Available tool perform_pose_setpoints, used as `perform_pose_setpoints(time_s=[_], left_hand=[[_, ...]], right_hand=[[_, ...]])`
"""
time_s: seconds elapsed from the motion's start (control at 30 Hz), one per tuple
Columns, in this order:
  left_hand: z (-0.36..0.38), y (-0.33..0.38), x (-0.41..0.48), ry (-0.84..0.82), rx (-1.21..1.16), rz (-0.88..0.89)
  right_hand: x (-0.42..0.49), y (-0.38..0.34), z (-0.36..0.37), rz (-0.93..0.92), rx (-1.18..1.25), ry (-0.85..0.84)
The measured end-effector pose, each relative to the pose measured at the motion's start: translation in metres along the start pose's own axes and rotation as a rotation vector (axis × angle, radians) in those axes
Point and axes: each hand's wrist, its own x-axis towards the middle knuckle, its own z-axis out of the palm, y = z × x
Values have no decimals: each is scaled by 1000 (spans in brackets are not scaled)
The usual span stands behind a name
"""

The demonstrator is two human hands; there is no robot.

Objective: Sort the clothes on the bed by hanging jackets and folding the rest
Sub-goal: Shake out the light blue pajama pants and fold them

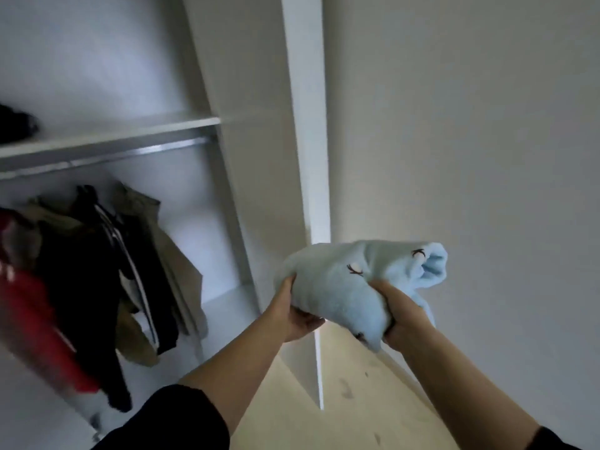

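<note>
The blue garment (344, 287) runs left-right; left hand (293, 315) and right hand (401, 315) grip its ends.

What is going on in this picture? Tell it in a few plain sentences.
A person holds a bundled light-blue garment in both hands, left hand at one end, right hand near the other, facing an open white wardrobe. Several jackets hang from its rail, and a dark item lies on the shelf above.

The folded fleece (341, 287) sits between the left hand (295, 316) and the right hand (402, 316), the wardrobe side panel (305, 125) stands behind them, and left of the left hand jackets (97, 271) hang below a rail (136, 152) under a shelf (113, 133).
</note>
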Motion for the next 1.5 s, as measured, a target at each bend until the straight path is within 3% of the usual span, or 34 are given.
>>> perform_pose_setpoints(time_s=[0.23, 0.4, 0.5, 0.77, 0.93, 1.3, 1.5], left_hand=[[-158, 127, -15, 425, -101, 151], [-200, 183, -28, 558, -207, 213], [-203, 212, -26, 578, -308, 353], [-161, 313, -34, 451, -377, 755], [-134, 398, -57, 411, -364, 934], [-173, 574, -73, 97, -309, 1094], [-192, 712, -88, -7, -217, 1231]], right_hand=[[28, 57, 202, 187, -33, -317], [43, 52, 280, 256, -71, -410], [61, 33, 311, 234, -68, -485], [78, -46, 391, 83, 97, -775], [71, -89, 456, 32, 182, -843], [66, -162, 627, -466, 212, -910], [64, -217, 749, -510, 244, -1035]])
